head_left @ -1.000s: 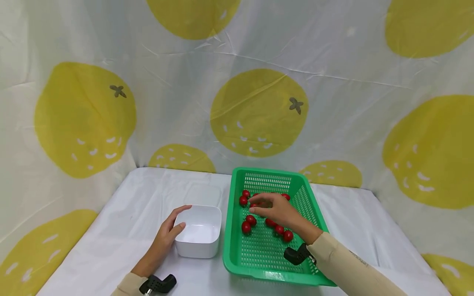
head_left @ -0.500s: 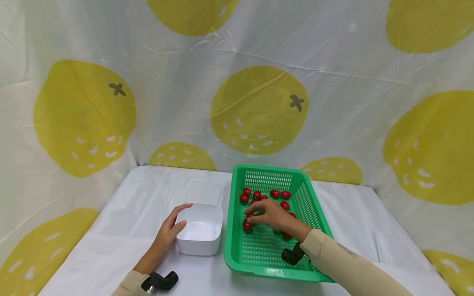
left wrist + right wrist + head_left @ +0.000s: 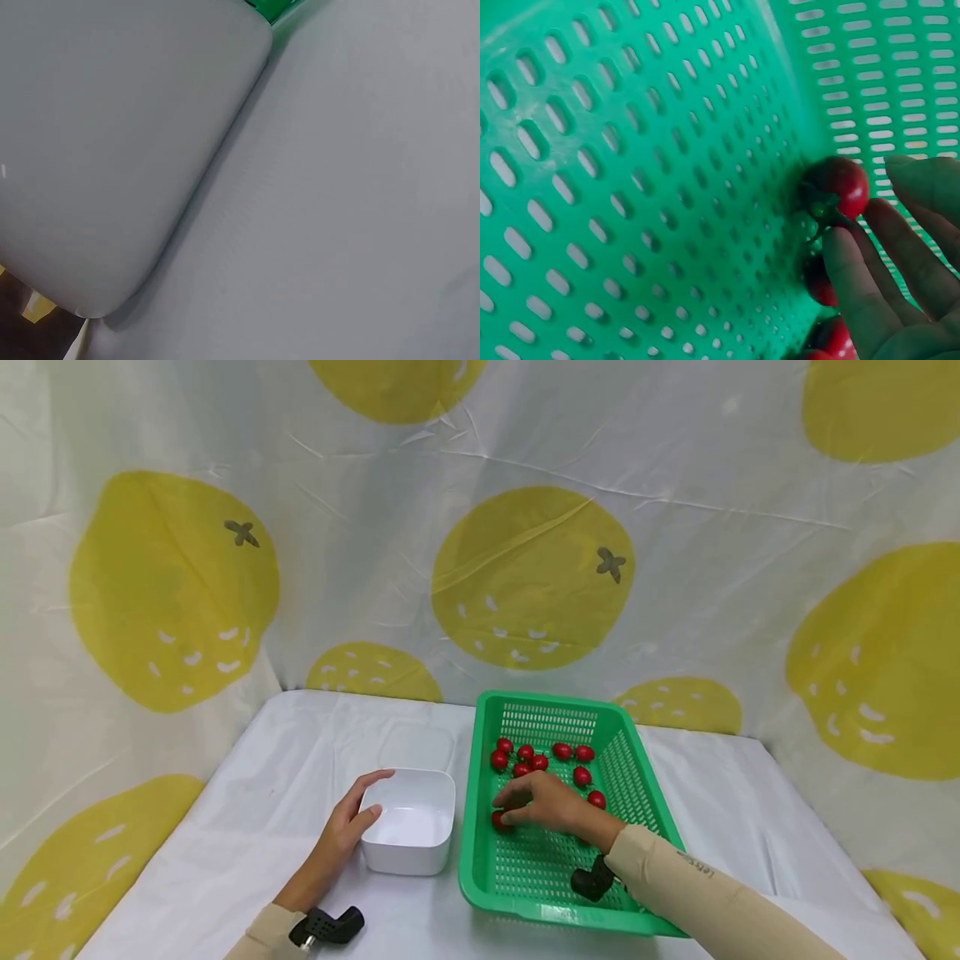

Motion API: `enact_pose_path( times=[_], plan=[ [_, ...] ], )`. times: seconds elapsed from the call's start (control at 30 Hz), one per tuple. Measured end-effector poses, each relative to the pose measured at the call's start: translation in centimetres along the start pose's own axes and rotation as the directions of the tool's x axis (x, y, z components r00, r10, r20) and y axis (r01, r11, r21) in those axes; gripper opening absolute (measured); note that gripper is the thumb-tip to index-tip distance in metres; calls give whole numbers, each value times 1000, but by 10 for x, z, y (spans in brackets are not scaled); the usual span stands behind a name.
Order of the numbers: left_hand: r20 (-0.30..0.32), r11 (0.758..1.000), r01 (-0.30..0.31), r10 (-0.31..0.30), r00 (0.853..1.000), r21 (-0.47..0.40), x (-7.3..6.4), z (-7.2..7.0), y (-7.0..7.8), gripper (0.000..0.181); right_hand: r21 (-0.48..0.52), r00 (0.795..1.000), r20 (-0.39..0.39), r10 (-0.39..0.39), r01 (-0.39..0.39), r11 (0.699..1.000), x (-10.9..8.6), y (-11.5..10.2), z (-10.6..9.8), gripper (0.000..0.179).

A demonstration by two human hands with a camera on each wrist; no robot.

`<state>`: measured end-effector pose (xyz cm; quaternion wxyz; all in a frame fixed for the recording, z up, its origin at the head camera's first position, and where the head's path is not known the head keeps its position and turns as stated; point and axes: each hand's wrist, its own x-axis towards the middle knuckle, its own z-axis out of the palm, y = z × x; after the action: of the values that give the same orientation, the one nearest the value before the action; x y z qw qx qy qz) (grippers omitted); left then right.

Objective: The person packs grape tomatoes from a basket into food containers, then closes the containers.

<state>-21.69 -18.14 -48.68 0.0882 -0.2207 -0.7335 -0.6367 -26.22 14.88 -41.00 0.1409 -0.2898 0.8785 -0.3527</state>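
Observation:
In the head view my left hand (image 3: pixel 347 828) holds the left side of a white square container (image 3: pixel 407 860), thumb and a finger at its rim. The container's inside looks bare. Its wall (image 3: pixel 135 150) fills much of the left wrist view. My right hand (image 3: pixel 546 804) is low inside a green basket (image 3: pixel 480 893), fingers and thumb curled about a cherry tomato (image 3: pixel 501 822) near the left wall. In the right wrist view the fingertips meet this red cherry tomato (image 3: pixel 841 186) by its green stem. Several more cherry tomatoes (image 3: pixel 562 751) lie towards the basket's back and right.
A translucent lid (image 3: pixel 417 747) lies flat behind the container. The basket's slotted walls rise around the right hand. White cloth (image 3: pixel 292 777) covers the table, and a curtain with yellow lemons (image 3: pixel 532 577) hangs close behind it.
My right hand has moved down and towards the front left of the basket, onto a cherry tomato, uncovering tomatoes behind. The left hand and container keep their places; the head view has shifted slightly.

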Motion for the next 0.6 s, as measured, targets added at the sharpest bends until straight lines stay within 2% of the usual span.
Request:
enact_pose_path(
  times=[0.6],
  plan=[
    [-4, 1000, 4, -4, 1000, -2, -1, 0, 1, 45, -28, 998, 59, -34, 35, 999, 2, 8, 9, 16]
  ],
)
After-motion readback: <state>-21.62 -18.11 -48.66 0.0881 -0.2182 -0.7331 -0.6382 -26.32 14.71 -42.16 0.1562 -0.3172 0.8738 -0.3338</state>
